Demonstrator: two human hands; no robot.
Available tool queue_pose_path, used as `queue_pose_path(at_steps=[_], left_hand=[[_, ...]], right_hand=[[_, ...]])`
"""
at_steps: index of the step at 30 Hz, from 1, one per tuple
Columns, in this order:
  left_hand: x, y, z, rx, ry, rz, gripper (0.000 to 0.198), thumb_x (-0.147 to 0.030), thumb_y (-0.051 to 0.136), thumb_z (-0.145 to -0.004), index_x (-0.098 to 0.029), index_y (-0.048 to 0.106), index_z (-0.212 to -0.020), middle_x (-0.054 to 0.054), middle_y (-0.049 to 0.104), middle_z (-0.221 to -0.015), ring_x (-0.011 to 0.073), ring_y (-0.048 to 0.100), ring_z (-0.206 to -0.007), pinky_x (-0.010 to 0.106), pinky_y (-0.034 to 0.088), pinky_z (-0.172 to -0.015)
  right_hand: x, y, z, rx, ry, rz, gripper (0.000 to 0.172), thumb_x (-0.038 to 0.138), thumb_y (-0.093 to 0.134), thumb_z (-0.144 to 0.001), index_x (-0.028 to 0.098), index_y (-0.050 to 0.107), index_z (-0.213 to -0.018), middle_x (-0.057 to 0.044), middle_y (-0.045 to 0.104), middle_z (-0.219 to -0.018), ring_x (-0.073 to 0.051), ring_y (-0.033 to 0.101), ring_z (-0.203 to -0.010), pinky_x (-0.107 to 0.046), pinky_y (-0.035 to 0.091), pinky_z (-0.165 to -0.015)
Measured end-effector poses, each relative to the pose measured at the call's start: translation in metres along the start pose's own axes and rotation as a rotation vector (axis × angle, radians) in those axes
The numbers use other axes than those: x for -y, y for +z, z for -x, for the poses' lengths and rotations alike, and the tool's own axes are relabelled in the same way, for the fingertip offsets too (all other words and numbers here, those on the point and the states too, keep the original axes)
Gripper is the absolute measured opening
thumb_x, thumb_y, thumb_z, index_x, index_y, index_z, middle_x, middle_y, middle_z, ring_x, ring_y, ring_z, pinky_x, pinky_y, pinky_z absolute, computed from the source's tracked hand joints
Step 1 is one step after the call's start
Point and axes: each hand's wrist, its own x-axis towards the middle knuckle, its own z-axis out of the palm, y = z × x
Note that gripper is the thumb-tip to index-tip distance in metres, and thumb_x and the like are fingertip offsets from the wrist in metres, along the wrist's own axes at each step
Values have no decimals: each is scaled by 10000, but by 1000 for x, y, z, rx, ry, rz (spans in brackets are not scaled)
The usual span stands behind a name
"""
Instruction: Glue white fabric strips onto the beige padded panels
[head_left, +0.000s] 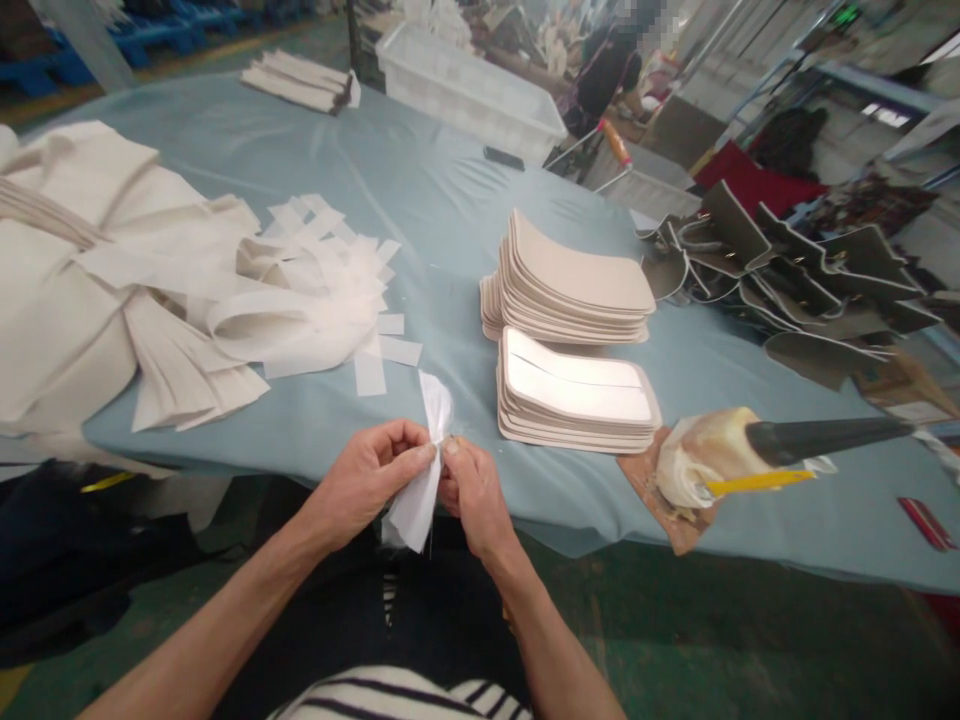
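Note:
Between my two hands is a bundle of thin white strips [417,505], gathered at the middle and fanning out above and below. My left hand [382,465] pinches its waist from the left with thumb and forefinger. From the right, my right hand [471,490] has its fingers closed at the same pinched spot; its other fingers are partly hidden. Loose white strips [370,368] lie on the table just beyond my hands. To the right sit two stacks of beige rounded panels, a rear stack [577,265] and a front stack [577,425] with white pieces on top.
A glue pot [686,460] with a dark-handled brush [825,437] and a yellow stick stands on a brown scrap at right. Cream fabric pieces [67,300] pile up at left. Dark flap-like pieces [795,275] crowd the right. A white bin [465,90] is at the back, near a person.

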Motion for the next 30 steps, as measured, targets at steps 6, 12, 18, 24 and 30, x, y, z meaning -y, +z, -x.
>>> queue_pose_path(at_steps=[6,12,18,24,30], left_hand=[[2,-9,1,-68,-27,-25,469,-589,806,-714,-182,587,-794,-64,487,-595,76,386,-506,193,305,-463],[8,-15,1,-128,117,-223,378,-532,738,-799,-166,642,-806,-25,550,-670,100,460,-606,202,371,-540],[7,-14,2,-94,80,-129,369,-519,763,-786,-167,655,-808,-17,612,-683,108,501,-611,211,404,-565],[13,-16,2,-103,54,-79,403,-545,777,-781,-161,676,-849,-3,651,-716,116,537,-638,216,433,-595],[13,-15,2,-104,69,-124,386,-535,752,-804,-162,682,-869,16,682,-738,127,554,-661,222,435,-610]], right_hand=[[2,-9,3,-111,-97,303,388,496,636,-910,225,470,-687,67,393,-604,-107,338,-583,-258,280,-551],[7,-12,10,-68,-162,336,311,446,607,-943,220,509,-753,61,429,-647,-107,362,-599,-254,297,-572],[11,-8,14,95,-60,310,278,418,460,-1043,228,574,-875,62,424,-617,-111,362,-554,-252,276,-530],[9,-8,14,112,-57,294,274,413,491,-1027,216,583,-860,67,408,-601,-101,340,-537,-246,266,-508],[7,-6,13,121,-34,231,290,431,519,-1012,216,578,-827,71,399,-594,-94,320,-527,-247,242,-494]])
